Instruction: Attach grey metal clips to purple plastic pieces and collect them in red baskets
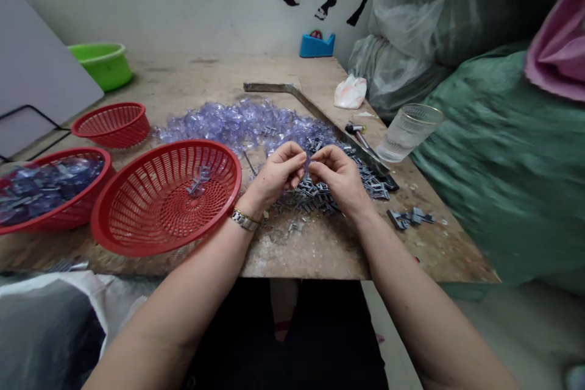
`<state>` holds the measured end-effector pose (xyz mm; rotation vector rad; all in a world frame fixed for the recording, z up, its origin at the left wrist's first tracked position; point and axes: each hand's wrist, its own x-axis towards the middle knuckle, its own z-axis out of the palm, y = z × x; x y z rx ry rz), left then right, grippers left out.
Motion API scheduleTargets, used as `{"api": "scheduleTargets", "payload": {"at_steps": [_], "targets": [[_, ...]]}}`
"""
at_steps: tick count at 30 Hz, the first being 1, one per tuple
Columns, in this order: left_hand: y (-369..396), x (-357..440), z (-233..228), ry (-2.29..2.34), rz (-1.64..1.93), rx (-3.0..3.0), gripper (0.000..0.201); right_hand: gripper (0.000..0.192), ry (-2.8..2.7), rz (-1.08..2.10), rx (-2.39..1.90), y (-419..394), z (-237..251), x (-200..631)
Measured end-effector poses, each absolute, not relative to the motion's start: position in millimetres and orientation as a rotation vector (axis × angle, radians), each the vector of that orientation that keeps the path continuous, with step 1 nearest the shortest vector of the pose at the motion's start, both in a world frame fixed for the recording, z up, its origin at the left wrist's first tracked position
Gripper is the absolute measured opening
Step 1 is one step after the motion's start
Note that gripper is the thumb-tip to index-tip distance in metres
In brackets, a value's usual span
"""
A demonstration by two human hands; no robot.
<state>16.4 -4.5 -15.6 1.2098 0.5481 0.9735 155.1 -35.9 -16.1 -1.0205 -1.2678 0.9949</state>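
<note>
My left hand (282, 169) and my right hand (337, 174) meet over the table, thumbs and fingertips pinched close together. Whatever lies between the fingertips is too small and hidden to name. Beneath and behind them spreads a pile of small grey plastic parts (372, 180). Farther back is a heap of clear, purple-tinted plastic pieces (228, 122). To the left of my left hand, a large red basket (123, 225) holds a few clear and grey pieces (198, 181).
A fuller red basket (103, 180) and a small red basket (109, 128) stand left, near a green basin (107, 64). A bent metal strip (315, 111) borders the piles. A glass (406, 134) stands at the right edge, beside large green sacks (484, 164). A blue tape dispenser (317, 46) sits at the back.
</note>
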Motion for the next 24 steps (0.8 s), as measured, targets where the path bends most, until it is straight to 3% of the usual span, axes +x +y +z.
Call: {"api": "scheduleTargets", "payload": {"at_steps": [13, 24], "targets": [[-6.8, 19.8, -16.3, 0.464, 0.914, 1.076, 0.033, 0.046, -1.125, 1.327, -0.952, -35.0, -20.6, 160.8], [-0.7, 21.8, -19.7, 0.636, 0.968, 0.954, 0.028, 0.008, -1.485, 0.478, -1.184, -37.5, -27.4, 152.8]]}}
